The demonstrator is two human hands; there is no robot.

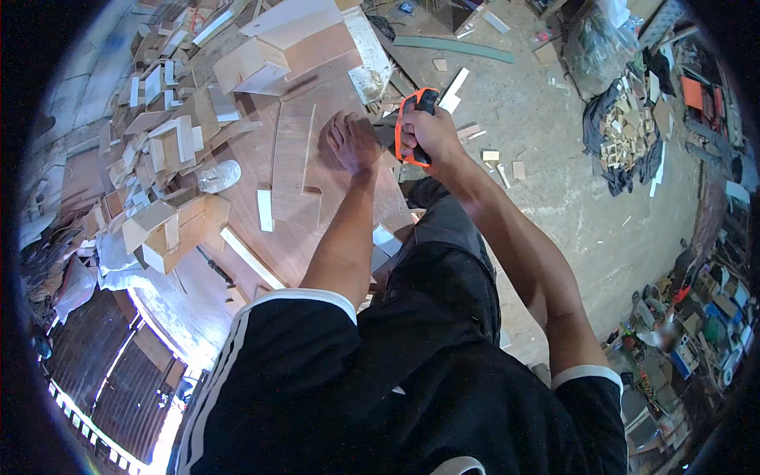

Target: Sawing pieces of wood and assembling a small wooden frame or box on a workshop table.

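My right hand [434, 138] is wrapped round the orange and black handle of a handsaw [399, 133]. Its dark blade runs left from the handle toward the board's edge, close by my left hand; most of the blade is hard to make out. My left hand [352, 142] lies on a brown wooden board [328, 170] with its fingers stretched out over the surface. Other flat wood pieces [291, 146] lie on the worktop just left of it. Whether the blade touches the wood I cannot tell.
Small wooden box shapes [178, 226] and many offcuts [158, 134] crowd the left side, beside a clear plastic container [219, 176]. A larger wooden assembly [289, 51] stands beyond my left hand. Scraps dot the concrete floor [570, 214]; a dark sack of wood bits [625, 134] sits far right.
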